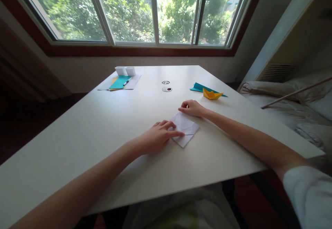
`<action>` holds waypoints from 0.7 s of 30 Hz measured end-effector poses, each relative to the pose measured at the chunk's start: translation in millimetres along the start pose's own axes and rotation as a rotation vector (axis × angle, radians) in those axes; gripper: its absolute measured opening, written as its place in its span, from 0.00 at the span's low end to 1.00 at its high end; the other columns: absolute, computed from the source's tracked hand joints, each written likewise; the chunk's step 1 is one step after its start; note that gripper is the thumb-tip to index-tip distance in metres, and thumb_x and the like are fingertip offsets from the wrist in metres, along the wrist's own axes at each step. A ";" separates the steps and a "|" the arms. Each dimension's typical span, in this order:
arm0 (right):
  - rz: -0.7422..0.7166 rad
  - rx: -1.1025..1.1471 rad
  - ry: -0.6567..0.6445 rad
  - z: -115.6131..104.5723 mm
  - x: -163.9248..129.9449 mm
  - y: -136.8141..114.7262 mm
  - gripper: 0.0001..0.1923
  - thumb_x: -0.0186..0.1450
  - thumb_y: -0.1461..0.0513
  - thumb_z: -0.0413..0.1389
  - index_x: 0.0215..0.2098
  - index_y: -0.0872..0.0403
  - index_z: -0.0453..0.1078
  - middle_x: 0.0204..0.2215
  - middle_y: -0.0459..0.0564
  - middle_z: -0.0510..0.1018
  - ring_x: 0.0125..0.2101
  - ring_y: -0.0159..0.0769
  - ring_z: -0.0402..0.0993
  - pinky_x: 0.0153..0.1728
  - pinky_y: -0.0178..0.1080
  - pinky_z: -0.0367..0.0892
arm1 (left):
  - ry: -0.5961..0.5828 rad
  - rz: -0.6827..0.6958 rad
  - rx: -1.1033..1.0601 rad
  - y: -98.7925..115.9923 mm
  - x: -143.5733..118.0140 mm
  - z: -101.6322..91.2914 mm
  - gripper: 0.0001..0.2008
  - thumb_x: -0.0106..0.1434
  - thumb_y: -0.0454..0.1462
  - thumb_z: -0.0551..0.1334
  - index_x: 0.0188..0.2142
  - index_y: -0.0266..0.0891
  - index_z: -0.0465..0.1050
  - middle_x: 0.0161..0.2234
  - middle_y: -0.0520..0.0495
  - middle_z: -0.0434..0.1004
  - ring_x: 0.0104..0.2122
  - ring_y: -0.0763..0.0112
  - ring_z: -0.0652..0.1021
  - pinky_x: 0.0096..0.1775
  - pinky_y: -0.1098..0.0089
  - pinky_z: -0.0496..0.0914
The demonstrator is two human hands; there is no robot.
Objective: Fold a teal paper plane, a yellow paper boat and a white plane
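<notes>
A folded white paper lies flat on the white table in front of me. My left hand rests on its left part, the index finger stretched across the fold. At the paper's far corner my right hand presses down with curled fingers. Both hands touch the paper; neither lifts it.
A yellow paper boat sits on a teal sheet at the right. Far left lie teal and white sheets with a pen and a white folded box. Two round cable holes mark the middle. A bed stands right of the table.
</notes>
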State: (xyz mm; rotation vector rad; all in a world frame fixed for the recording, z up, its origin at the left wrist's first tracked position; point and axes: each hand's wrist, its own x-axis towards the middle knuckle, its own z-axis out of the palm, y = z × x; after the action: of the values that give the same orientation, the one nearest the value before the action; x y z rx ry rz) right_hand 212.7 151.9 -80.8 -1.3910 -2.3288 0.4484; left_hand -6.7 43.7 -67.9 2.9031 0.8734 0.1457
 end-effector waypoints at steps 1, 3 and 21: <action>-0.005 0.018 0.014 -2.4 -2.1 -0.1 0.11 0.59 0.55 0.53 0.30 0.55 0.72 0.28 0.47 0.76 0.28 0.30 0.68 0.29 0.33 0.60 | 0.000 0.001 0.010 0.1 -0.1 -0.4 0.30 0.58 0.25 0.50 0.55 0.57 0.60 0.50 0.47 0.63 0.49 0.61 0.66 0.50 0.59 0.59; -0.034 0.058 0.044 -8.3 -8.2 0.0 0.10 0.59 0.57 0.53 0.32 0.55 0.72 0.30 0.47 0.76 0.29 0.30 0.68 0.31 0.33 0.61 | -0.002 0.001 0.039 -0.1 -0.1 -1.0 0.29 0.59 0.26 0.50 0.55 0.57 0.60 0.50 0.47 0.63 0.48 0.62 0.66 0.51 0.59 0.58; -0.361 -0.124 -0.092 -13.0 -61.6 -34.6 0.13 0.64 0.61 0.50 0.42 0.53 0.73 0.37 0.52 0.76 0.39 0.38 0.69 0.41 0.39 0.63 | 0.089 -0.088 0.143 0.0 -2.4 -3.6 0.21 0.63 0.32 0.50 0.56 0.44 0.58 0.45 0.44 0.71 0.44 0.61 0.71 0.44 0.60 0.63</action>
State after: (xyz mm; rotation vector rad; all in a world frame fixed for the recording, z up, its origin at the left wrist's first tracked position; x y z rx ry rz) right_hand 219.2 82.4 -63.7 -0.9835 -2.6486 0.2687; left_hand -9.2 42.6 -64.5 3.0027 1.0657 0.2151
